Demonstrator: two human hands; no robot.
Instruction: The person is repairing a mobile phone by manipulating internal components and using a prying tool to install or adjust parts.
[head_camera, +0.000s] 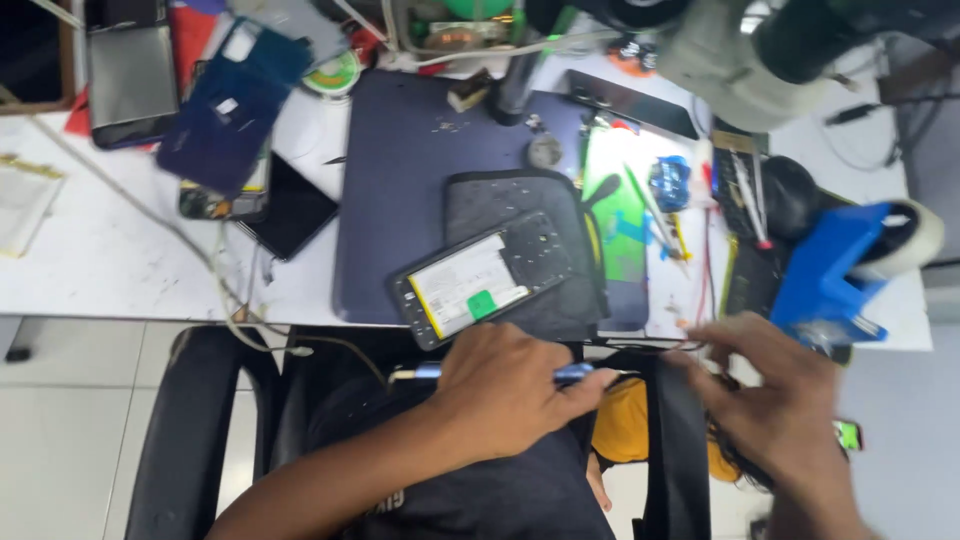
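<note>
The opened phone (487, 278) lies back-side up with its rear cover off, its white battery and a green tab exposed, resting on a small grey mat (560, 250) laid over a larger dark blue work mat (395, 190) near the desk's front edge. So, as a judgement, the opening step looks done, while whatever is to be done inside appears not yet begun, since neither hand touches the phone.

The left hand (505, 390) is closed around a slim blue-tipped tool (572, 374) with a cable trailing off to the left, held just in front of the desk over the person's lap. The right hand (775, 395) is blurred; its fingers look pinched on a thin wire (650, 346), though the grip cannot be told for certain.

The white desk (110, 260) is crowded: a dark blue phone cover (232, 105) and a black phone (292, 208) lie at the far left, a green pad (615, 215) with tweezers sits right of the mats, and a blue tape dispenser (830, 275) stands at the right. A microscope head (750, 50) hangs over the far edge. Below is a pale tiled floor (60, 430) and a black chair (195, 440).
</note>
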